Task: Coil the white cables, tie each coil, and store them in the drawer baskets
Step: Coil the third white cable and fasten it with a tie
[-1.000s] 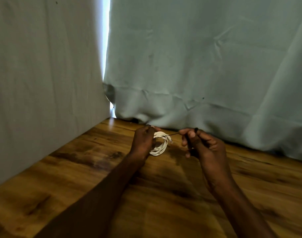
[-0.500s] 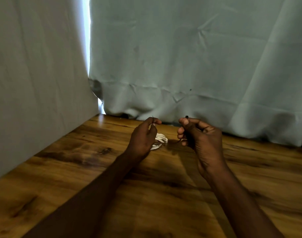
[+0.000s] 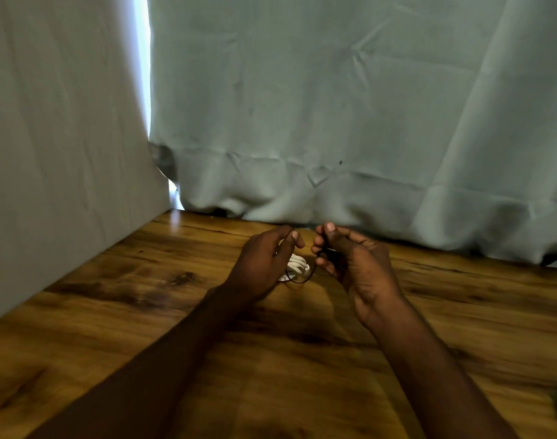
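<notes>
Hands (image 3: 264, 264) nearer (tie (image 3: 299, 280) slack)

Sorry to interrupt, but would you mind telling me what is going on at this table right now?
A person is tying up a coiled white cable on a wooden table. The left hand and the right hand each pinch part of a thin black tie, which loops under the coil between them. The tie hangs slack, so the knot does not look finished. No drawer baskets are in view.
</notes>
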Demonstrator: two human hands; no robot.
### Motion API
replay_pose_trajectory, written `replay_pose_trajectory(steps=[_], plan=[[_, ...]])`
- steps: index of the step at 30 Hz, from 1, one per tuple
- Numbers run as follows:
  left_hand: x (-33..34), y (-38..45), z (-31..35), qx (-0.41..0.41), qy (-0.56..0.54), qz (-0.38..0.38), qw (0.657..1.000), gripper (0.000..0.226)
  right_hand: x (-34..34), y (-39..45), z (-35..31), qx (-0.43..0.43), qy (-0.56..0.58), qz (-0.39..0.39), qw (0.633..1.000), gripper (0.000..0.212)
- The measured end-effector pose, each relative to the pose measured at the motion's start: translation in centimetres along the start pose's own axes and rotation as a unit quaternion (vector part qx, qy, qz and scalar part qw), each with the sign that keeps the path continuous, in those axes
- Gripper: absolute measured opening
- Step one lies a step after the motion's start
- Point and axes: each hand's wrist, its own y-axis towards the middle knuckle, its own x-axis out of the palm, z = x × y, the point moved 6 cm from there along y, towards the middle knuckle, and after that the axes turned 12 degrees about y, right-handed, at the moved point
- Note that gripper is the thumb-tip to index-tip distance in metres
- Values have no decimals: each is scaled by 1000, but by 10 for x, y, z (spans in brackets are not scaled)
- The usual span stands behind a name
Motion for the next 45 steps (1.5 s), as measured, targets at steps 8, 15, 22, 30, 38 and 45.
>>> replay_pose_trajectory(steps=[8, 15, 22, 30, 38, 45], plan=[[1, 1, -3, 6, -12, 15, 1000, 33, 11, -2, 4, 23, 46, -58, 997, 16], [-2, 0, -7, -26, -39, 24, 999, 30, 8, -4, 3, 17, 3, -40, 999, 15], [-1, -1, -14, -72, -117, 12, 991, 30, 0, 2, 7, -31, -94, -9, 995, 16], [4, -4, 17, 49, -114, -85, 989, 27, -3, 2, -8, -159, -172, 22, 972, 15], [9, -3, 24, 69, -178, -155, 969, 25, -8, 8, 5, -44, -85, 15, 995, 19], [8, -3, 25, 58, -193, -183, 962, 23, -7, 6, 6, 4, -112, -11, 994, 15]])
